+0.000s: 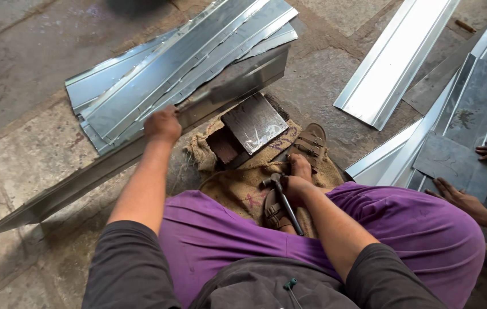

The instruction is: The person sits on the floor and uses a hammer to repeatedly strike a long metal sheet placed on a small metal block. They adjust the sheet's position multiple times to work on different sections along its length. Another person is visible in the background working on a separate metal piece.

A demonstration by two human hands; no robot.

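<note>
- Head view is given from above a seated person in purple trousers (403, 229), and every place below is given relative to the burlap sack (243, 183) spread on the stone floor (20, 154).
- Far left of the sack, the low end of a long folded metal strip (83, 180) is seen resting on the floor; the strip is laid slanting upward past the sack's upper left edge.
- Up and left of the sack, a stack of bright folded metal sheets (169, 68) is laid on the floor, just behind the strip.
- At the sack's upper left corner, the left hand (162, 125) is closed around the strip's edge, fingers curled over it.
- On the sack, a small dark metal block (255, 121) is set tilted, touching the strip's far end.
- At the sack's lower middle, the right hand (296, 186) is wrapped in a fist around a hammer (280, 200), whose head is held just above the sack and whose handle points back toward the person's lap.
- On the sack's right part, 2 brown sandals (311, 143) are worn, 1 beside the hammer hand.
- Well to the upper right of the sack, 1 more folded sheet (395, 63) is laid.
- Far right of the sack, another person's 2 hands (460, 197) are pressed flat on a dark grey sheet (455, 163) amid further bright sheets.
</note>
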